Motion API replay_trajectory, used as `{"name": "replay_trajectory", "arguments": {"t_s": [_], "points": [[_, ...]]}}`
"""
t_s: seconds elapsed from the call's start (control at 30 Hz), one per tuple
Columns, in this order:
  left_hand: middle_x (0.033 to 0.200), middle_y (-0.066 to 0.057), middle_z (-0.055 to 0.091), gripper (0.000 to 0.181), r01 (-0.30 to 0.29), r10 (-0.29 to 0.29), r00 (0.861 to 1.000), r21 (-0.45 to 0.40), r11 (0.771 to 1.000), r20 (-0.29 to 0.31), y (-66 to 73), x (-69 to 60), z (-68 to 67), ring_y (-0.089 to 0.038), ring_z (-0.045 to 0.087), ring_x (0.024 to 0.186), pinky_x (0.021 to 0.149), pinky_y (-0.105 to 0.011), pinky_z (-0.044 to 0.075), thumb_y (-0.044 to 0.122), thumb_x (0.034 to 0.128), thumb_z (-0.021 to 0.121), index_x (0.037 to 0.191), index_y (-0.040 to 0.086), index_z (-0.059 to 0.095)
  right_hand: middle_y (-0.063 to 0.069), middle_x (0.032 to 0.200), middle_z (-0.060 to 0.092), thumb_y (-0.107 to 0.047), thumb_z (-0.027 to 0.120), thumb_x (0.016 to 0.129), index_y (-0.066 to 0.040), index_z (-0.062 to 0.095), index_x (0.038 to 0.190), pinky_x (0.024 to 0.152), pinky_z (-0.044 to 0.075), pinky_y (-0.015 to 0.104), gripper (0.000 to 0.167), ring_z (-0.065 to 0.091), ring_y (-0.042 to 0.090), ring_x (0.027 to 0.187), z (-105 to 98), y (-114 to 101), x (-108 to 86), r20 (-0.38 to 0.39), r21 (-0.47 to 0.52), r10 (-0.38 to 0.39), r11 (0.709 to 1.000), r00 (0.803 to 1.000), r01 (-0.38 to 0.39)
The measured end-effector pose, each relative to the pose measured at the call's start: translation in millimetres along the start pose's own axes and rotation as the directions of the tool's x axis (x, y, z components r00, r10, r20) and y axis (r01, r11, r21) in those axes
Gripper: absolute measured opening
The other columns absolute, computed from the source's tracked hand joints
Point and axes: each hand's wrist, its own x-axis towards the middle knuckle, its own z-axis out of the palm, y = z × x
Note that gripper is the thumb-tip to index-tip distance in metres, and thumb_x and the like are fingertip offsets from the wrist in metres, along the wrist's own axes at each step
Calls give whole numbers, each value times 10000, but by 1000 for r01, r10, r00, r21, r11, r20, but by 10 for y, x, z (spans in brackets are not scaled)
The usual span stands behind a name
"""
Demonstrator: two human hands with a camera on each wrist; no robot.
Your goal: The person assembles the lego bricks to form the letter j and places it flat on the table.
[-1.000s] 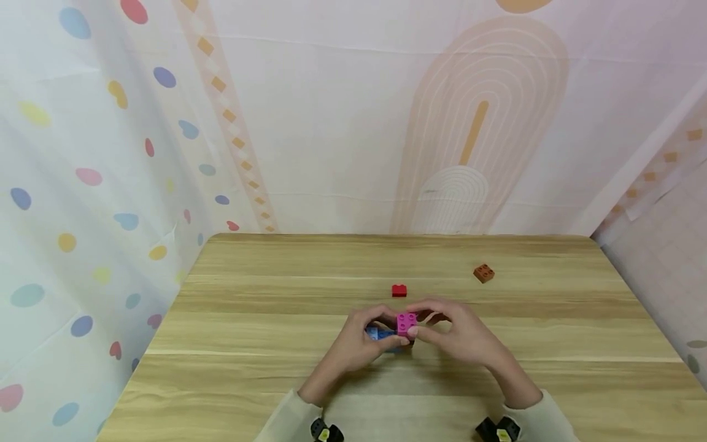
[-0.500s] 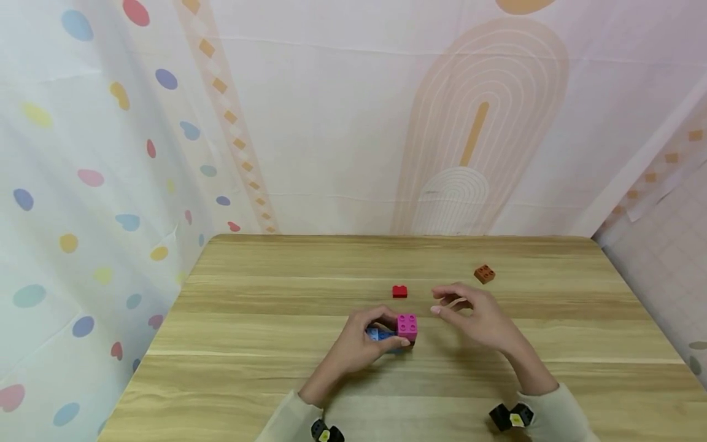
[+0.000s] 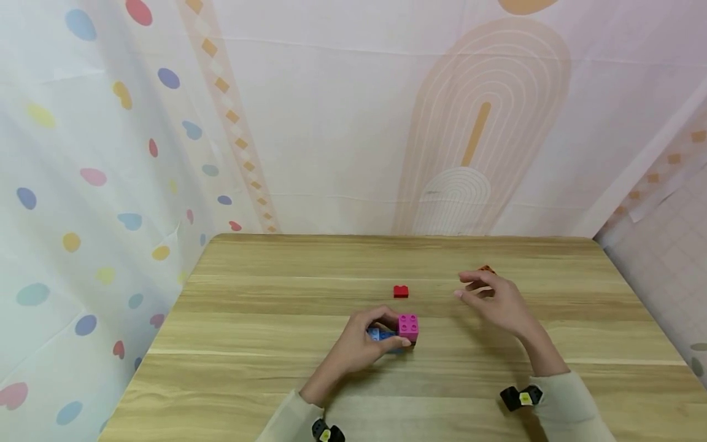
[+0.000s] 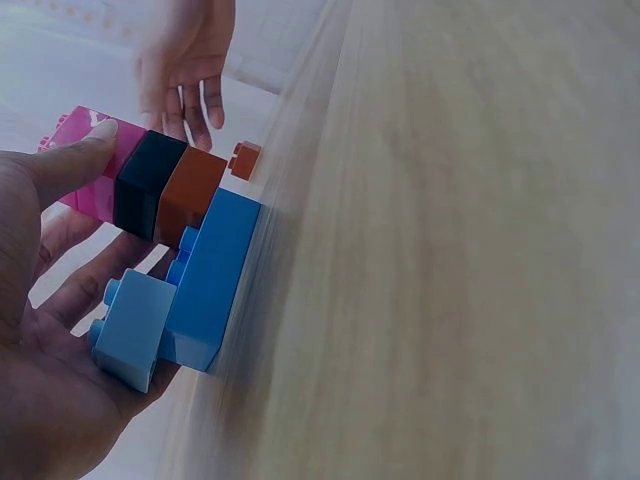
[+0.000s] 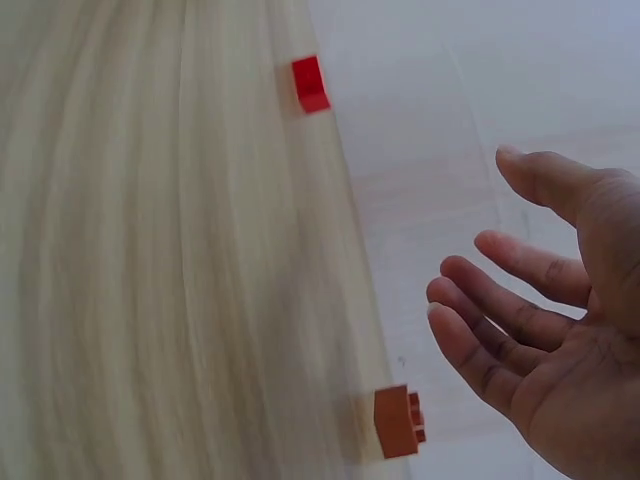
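My left hand (image 3: 359,345) grips a stack of toy building bricks at the table's front middle. Its thumb presses the pink brick (image 4: 105,165) on top, with fingers behind the stack. Under the pink brick come a dark, almost black brick (image 4: 150,190) and an orange-brown brick (image 4: 192,190). These stand on a long blue brick (image 4: 215,280), which also carries a light blue brick (image 4: 135,325). My right hand (image 3: 499,304) hovers with loosely bent fingers, holding nothing. Close beyond it lies a loose orange-brown brick (image 5: 397,422), partly hidden by the hand in the head view.
A small red brick (image 3: 401,292) lies on the wooden table (image 3: 276,294), beyond the stack. Patterned cloth (image 3: 331,123) hangs behind the table's far edge and along the left side.
My right hand has let go of the pink brick and moved right and away toward the loose orange-brown brick. My left hand stays on the stack.
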Motion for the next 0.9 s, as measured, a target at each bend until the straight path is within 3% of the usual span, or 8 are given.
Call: {"name": "replay_trajectory", "arguments": {"t_s": [0.3, 0.47, 0.57, 0.8, 0.9], "points": [[1059, 132, 749, 272, 7, -7, 1000, 6, 1000, 2, 1, -2, 4, -105, 698, 999, 892, -264, 545, 338, 848, 850, 1080, 309, 710, 190, 1295, 674, -349, 707, 981, -35, 606, 1385, 885, 531, 233, 522, 641, 294, 1119, -77, 117, 61, -73, -6, 69, 998, 995, -69], [1056, 128, 752, 272, 0, 0, 1000, -2, 1000, 0, 2, 4, 6, -109, 702, 994, 886, -261, 546, 345, 846, 851, 1078, 308, 714, 201, 1192, 692, -332, 719, 974, -11, 601, 1381, 847, 506, 151, 532, 646, 324, 1090, -111, 180, 81, -125, -17, 59, 998, 990, -62], [1053, 129, 753, 273, -7, 7, 1000, -9, 1000, 3, -2, 11, 11, -104, 703, 992, 888, -261, 547, 343, 844, 853, 1076, 304, 715, 208, 1215, 675, -306, 738, 961, -6, 606, 1373, 823, 499, 135, 526, 647, 358, 1113, -134, 230, 83, -157, -43, 55, 997, 986, -62], [1052, 133, 753, 268, -16, 16, 1000, -3, 1000, -1, -11, 20, 22, -82, 695, 980, 890, -261, 545, 339, 843, 854, 1069, 297, 717, 256, 1389, 571, -332, 714, 976, -7, 546, 1440, 928, 555, 508, 591, 608, 429, 1186, -216, 316, 73, -152, -69, 118, 989, 981, -130], [1050, 131, 753, 267, -17, 17, 1000, -3, 1000, 0, -14, 21, 16, -84, 696, 978, 887, -261, 547, 336, 844, 854, 1069, 295, 718, 274, 1427, 545, -374, 690, 986, -8, 508, 1472, 934, 541, 569, 635, 603, 460, 1180, -239, 345, 83, -145, -70, 151, 984, 978, -163]]}}
